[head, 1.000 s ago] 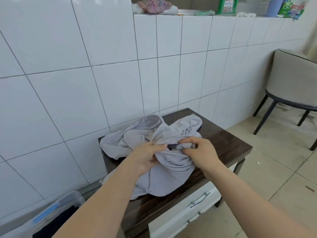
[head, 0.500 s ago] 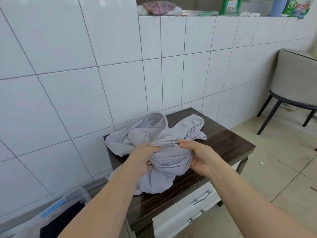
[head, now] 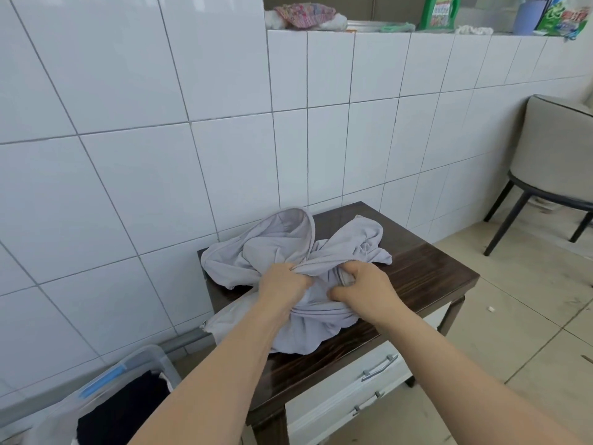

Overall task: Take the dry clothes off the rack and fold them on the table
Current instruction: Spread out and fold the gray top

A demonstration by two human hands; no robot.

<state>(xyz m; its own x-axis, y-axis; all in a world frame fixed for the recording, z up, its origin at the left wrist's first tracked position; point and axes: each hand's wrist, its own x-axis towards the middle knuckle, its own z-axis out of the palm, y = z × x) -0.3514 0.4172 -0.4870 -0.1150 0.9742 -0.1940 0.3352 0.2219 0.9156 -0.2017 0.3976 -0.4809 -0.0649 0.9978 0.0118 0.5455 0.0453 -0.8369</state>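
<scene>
Both hands—left hand, right hand—clutched our bunched grey garment; tugging risked dragging it off the table.

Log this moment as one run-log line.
stage: folding not yet done | left hand: grips grey garment | right hand: grips garment | garment: crumpled on table

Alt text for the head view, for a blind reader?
Both hands, left hand and right hand, grip a crumpled pale grey garment on a dark wooden table against a white tiled wall.
</scene>
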